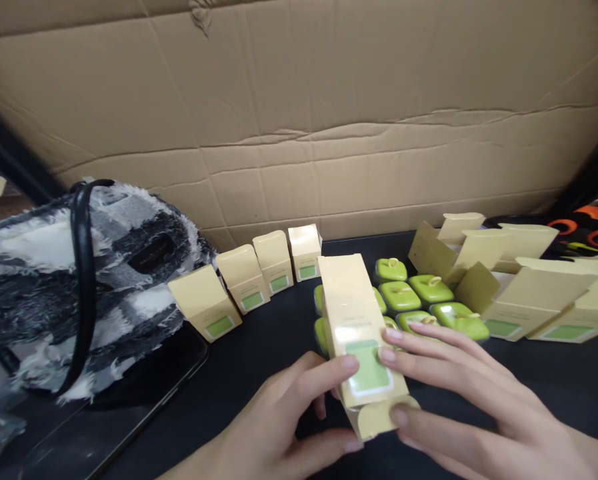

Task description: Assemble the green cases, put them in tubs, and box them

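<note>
A cream cardboard box with a green printed panel is held between both hands above the black table. My left hand grips its left side, one finger on the front and the thumb by the lower end. Against the right side rest the fingers of my right hand, its thumb touching the small flap at the near end. That flap sticks out, partly unfolded. Just behind the box stand several green lidded containers with loop handles on top; the box and my right hand hide some of them.
Several similar cream boxes stand in a row at the back left. More boxes with raised flaps stand at the right. A black, grey and white fringed bag sits at left. Orange-handled scissors lie far right. A cardboard wall closes the back.
</note>
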Demonstrator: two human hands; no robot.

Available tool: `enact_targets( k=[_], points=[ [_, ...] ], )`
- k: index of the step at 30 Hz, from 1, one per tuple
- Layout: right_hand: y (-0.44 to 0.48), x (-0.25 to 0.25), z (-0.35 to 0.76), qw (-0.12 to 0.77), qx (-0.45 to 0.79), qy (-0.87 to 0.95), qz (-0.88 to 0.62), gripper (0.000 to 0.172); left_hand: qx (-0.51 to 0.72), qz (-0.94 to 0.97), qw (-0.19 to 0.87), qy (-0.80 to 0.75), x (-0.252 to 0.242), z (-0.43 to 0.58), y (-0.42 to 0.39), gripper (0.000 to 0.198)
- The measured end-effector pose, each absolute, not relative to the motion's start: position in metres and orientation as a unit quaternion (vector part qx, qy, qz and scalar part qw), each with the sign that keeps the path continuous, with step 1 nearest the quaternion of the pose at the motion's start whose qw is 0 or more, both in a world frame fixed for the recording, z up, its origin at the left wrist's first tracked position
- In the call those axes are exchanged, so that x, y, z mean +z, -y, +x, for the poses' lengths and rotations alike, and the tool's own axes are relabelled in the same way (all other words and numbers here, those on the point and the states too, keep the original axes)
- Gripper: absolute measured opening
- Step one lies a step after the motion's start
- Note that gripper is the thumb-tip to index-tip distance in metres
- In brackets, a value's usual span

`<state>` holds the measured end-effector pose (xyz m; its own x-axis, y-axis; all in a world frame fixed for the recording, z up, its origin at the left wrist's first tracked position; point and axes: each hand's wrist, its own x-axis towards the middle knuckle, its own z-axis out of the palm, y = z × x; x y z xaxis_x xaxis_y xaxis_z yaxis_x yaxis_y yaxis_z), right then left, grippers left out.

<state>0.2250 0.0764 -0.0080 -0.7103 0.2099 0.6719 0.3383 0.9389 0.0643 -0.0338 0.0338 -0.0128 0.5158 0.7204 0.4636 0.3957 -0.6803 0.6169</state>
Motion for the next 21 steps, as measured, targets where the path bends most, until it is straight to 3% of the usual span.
enact_targets(
  k=[5, 15, 21],
  points=[
    [-0.074, 0.001, 0.217, 0.41, -0.068, 0.897, -0.147, 0.015, 0.374, 0.843, 0.204, -0.328, -0.012, -0.033, -0.033, 0.04],
    [-0.08, 0.002, 0.213, 0.408, -0.104, 0.9, -0.117, 0.023, 0.395, 0.852, 0.143, -0.314, -0.014, -0.03, -0.034, 0.031],
    [-0.074, -0.001, 0.215, 0.413, -0.056, 0.906, -0.078, 0.015, 0.357, 0.886, 0.09, -0.282, -0.012, -0.025, -0.031, 0.031]
  ],
)
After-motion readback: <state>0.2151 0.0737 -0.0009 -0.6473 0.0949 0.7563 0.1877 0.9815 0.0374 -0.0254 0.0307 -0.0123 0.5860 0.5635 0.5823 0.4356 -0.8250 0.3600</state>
